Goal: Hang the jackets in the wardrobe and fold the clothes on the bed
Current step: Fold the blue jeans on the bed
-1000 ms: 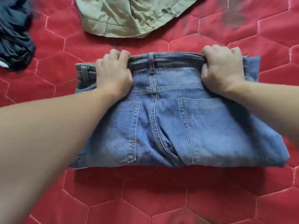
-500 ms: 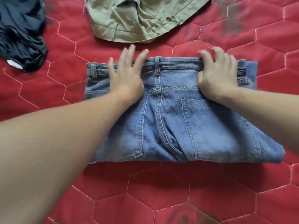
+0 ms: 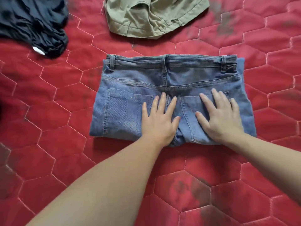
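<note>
My folded blue denim jeans (image 3: pixel 162 88) lie flat on the red quilted bed cover with hexagon stitching (image 3: pixel 228 185), waistband on the far side, back pockets facing up. My left hand (image 3: pixel 160 119) rests palm-down near the centre seam, fingers straight and spread, gripping nothing. My right hand (image 3: pixel 219 118) lies flat on the right back pocket, fingers likewise spread and pressing the denim. Beyond the jeans, apart from them, a crumpled khaki-green cotton garment (image 3: pixel 151 15) sits at the far edge, and a bunched dark navy garment (image 3: pixel 32 25) lies at the far left.
</note>
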The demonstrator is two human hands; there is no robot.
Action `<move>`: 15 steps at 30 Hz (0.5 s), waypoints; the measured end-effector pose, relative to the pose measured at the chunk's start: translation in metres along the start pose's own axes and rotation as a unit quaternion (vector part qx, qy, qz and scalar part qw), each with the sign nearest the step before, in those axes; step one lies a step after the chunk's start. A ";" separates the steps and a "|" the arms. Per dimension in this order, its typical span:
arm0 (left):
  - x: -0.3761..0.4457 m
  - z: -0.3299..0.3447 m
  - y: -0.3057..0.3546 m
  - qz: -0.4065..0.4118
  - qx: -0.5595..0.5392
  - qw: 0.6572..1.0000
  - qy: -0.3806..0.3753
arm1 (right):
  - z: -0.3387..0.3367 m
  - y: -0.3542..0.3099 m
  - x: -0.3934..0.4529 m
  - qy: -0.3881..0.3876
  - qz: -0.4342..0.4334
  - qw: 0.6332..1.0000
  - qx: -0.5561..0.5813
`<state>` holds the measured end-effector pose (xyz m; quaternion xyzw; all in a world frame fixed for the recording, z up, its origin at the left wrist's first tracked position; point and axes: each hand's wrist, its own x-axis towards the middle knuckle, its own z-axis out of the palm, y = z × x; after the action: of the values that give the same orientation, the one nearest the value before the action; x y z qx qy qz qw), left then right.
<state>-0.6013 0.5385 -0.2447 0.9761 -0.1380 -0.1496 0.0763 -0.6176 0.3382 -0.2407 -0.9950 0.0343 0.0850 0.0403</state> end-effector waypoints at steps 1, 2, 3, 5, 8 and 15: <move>0.000 0.000 0.000 -0.004 -0.003 1.000 -0.008 | -0.001 0.005 -0.002 0.009 0.018 1.000 0.000; 0.000 -0.001 0.002 -0.006 -0.009 1.000 -0.017 | -0.002 0.010 -0.006 0.017 0.047 0.999 -0.002; -0.002 -0.002 0.004 -0.008 -0.012 1.000 -0.022 | -0.003 0.015 -0.012 0.018 0.085 0.996 0.000; -0.007 -0.004 0.005 0.009 0.009 1.000 -0.005 | -0.005 0.023 -0.021 0.001 0.197 0.979 0.048; -0.012 -0.010 0.016 0.133 0.035 0.990 0.010 | -0.010 0.027 -0.032 0.016 0.358 0.913 0.194; -0.005 -0.024 0.050 0.037 -0.150 0.981 -0.119 | -0.030 0.045 -0.030 -0.003 0.396 0.786 0.476</move>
<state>-0.6104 0.4949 -0.2115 0.9229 -0.1577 -0.2811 0.2106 -0.6458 0.2923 -0.2093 -0.7486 0.4610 0.0693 0.4714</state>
